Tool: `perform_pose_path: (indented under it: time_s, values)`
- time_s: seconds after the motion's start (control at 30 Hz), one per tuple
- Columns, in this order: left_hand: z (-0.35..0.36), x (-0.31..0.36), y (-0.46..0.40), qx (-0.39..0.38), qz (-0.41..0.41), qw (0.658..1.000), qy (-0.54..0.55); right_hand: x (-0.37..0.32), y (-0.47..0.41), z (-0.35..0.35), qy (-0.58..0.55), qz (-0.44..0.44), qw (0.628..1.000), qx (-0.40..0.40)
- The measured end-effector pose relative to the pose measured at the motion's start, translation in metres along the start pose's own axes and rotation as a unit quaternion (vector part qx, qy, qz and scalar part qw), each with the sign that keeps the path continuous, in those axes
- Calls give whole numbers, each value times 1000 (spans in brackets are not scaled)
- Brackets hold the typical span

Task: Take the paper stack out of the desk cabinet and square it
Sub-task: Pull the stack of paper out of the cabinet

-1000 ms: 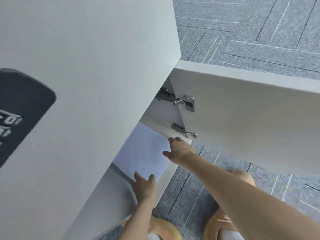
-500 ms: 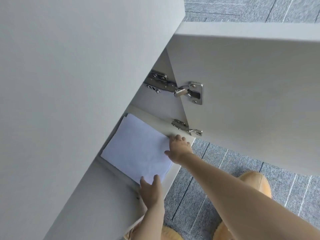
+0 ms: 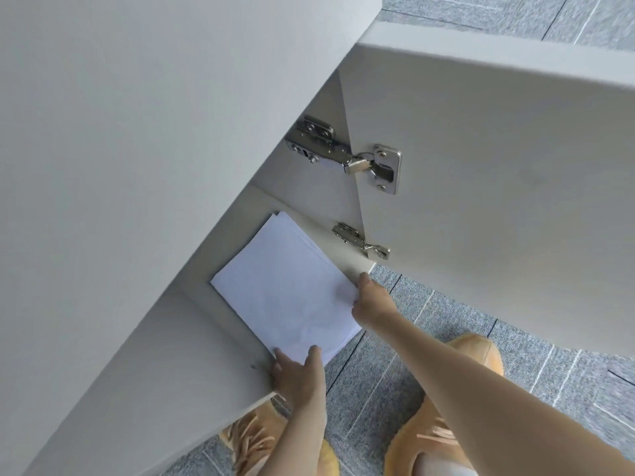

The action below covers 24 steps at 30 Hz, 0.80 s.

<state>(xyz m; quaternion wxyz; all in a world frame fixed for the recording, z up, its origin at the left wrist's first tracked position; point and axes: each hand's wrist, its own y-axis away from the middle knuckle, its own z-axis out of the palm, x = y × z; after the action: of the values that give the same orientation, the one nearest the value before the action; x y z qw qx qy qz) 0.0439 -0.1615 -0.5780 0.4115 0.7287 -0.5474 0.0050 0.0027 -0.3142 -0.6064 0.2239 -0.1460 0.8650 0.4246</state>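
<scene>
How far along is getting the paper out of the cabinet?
Done: the white cabinet door stands open. In hand: the left hand and right hand grip the white paper stack, which overhangs the shelf's front edge. Left: lifting it clear and squaring its fanned sheets.

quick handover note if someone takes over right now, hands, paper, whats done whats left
Left hand: gripping the near corner of the paper stack, thumb on top.
Right hand: pinching the stack's right edge.
Stack: partly out, its near corner overhanging the cabinet shelf, the rest inside under the desk top. Sheets are fanned at the far corner.
Cabinet door: open.
Done: door open, stack gripped.
Left: pull the stack fully out, then square the edges.
</scene>
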Motion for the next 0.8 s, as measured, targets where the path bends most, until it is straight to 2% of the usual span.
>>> perform_pose_path:
  time_s: [0.13, 0.2, 0.3, 0.4, 0.47, 0.6, 0.8]
  values:
    - [8, -20, 24, 0, -26, 999, 44, 34, 3, -12, -69, 53, 996, -35]
    - [8, -24, 26, 23, -74, 992, 95, 41, 2, -13, -124, 57, 989, -62]
    - [5, -24, 20, 61, -174, 962, 203, 42, 0, -14, -154, 51, 981, -105]
    - [1, -31, 4, 57, -212, 936, 276, 38, -5, -15, -128, 31, 983, -130]
    - [-6, -31, -2, 6, -206, 927, 312, 33, -2, -19, -121, 14, 984, -133]
    - [-31, -18, 6, -195, -201, 900, 334, 23, 18, -28, -111, -6, 987, -117]
    - [-88, 7, 54, -300, -157, 883, 325, 11, 76, -72, -187, -24, 974, -122]
